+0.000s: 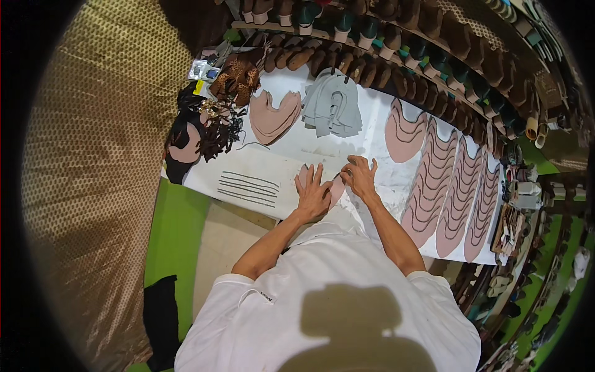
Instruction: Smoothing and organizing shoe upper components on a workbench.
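Through my distant camera, I see the left hand lying with spread fingers on a pink piece of the counter. The right hand bends at its upper end; pinching, I cannot tell. Dark strips lie at nine o'clock, grey pieces at twelve.

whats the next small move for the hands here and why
Perhaps press along the edge of the pink piece with the right hand while the left hand steadies it: the left hand lies spread over the piece, the right is at its edge, and the overlapping pink pieces at the right show dark curved edges.
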Demonstrator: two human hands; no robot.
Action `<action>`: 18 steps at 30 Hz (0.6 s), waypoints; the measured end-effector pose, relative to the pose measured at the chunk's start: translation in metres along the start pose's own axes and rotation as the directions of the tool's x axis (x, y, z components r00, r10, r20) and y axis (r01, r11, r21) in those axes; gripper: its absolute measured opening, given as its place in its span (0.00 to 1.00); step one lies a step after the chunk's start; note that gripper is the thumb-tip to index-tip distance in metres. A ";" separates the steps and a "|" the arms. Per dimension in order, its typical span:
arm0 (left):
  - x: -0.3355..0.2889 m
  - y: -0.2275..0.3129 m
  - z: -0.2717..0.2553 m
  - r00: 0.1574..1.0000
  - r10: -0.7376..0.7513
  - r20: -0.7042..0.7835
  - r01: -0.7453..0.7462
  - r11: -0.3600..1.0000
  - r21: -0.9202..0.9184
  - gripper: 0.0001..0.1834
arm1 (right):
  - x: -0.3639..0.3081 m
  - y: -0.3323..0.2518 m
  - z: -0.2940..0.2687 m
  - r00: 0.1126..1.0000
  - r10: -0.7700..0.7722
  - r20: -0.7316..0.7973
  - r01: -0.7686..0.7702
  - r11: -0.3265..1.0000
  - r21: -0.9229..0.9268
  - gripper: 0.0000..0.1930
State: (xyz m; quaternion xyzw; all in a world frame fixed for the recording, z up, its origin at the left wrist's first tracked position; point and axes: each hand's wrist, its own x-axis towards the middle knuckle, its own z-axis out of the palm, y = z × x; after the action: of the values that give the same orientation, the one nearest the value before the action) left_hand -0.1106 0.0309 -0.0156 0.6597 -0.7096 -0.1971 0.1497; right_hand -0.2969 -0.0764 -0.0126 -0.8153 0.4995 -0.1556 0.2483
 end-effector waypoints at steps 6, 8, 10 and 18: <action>-0.001 0.001 0.000 1.000 -0.004 -0.029 0.002 0.998 -0.071 0.17 | -0.002 0.002 0.001 1.000 0.020 -0.005 -0.020 1.000 0.014 0.10; 0.000 0.000 0.001 0.999 0.013 -0.037 -0.016 0.997 -0.073 0.17 | -0.002 0.002 0.001 1.000 0.022 -0.011 -0.022 0.999 0.035 0.11; 0.001 0.002 0.000 0.999 0.004 -0.033 -0.007 0.997 -0.082 0.18 | -0.002 0.001 0.000 1.000 0.029 -0.007 -0.029 0.999 0.032 0.11; 0.002 0.002 -0.001 0.999 0.010 0.032 -0.012 0.999 0.049 0.23 | -0.002 0.001 0.001 0.999 0.048 0.005 -0.048 0.998 0.033 0.11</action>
State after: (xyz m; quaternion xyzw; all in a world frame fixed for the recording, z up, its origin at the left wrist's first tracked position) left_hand -0.1118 0.0285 -0.0138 0.6559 -0.7202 -0.1893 0.1233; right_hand -0.2982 -0.0748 -0.0145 -0.7992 0.5158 -0.1562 0.2662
